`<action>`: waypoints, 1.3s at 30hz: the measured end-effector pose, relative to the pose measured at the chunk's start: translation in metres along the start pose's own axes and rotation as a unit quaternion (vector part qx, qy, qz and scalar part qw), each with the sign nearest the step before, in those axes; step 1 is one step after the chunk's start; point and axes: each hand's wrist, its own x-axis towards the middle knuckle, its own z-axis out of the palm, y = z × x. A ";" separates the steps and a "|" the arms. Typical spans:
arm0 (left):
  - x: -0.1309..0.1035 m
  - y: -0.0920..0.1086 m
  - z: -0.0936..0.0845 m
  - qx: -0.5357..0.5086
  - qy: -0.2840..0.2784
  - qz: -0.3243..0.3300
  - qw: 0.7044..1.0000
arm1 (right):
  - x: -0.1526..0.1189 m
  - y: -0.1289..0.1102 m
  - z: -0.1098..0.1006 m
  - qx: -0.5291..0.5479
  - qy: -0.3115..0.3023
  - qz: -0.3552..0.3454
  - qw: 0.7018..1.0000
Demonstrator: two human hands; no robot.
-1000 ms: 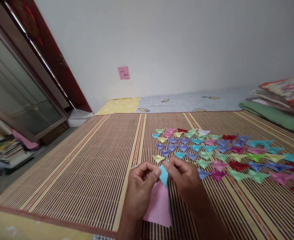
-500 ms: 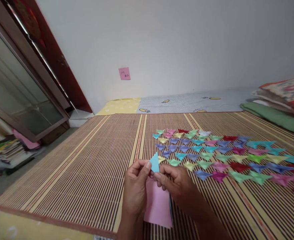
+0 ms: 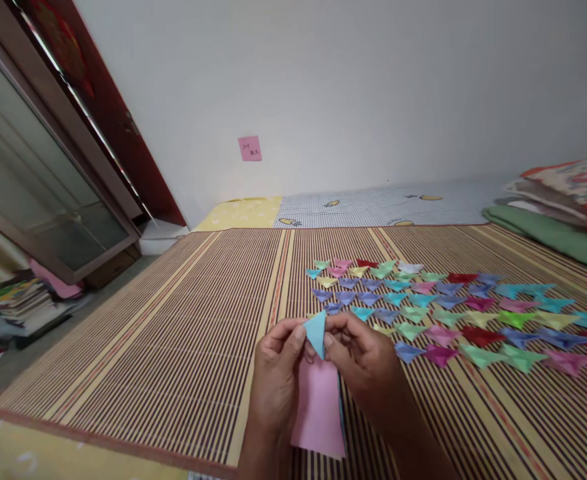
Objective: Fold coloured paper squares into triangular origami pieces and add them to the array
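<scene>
Between my two hands is a small light-blue folded paper, a triangle with one corner pointing up and one down. My left hand pinches its left side, thumb in front. On its right edge, my right hand pinches with thumb and fingers. Beneath my hands lies a stack of paper with a pink sheet on top and a blue edge showing at its right. To the right, several rows of folded paper pieces in many colours spread over the striped mat.
A pink note is stuck on the white wall. Folded bedding and cushions are piled at the far right. Patterned cloth runs along the wall. At the left stand a glass-panelled door and stacked books.
My right hand has moved up along the blue paper's right edge. The paper has turned and shifted slightly right, and its lower corner now shows. My left hand moved slightly right with it.
</scene>
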 end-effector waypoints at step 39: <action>-0.017 -0.001 0.018 0.128 0.078 0.113 0.982 | -0.005 0.004 0.002 -0.096 0.139 -0.141 0.975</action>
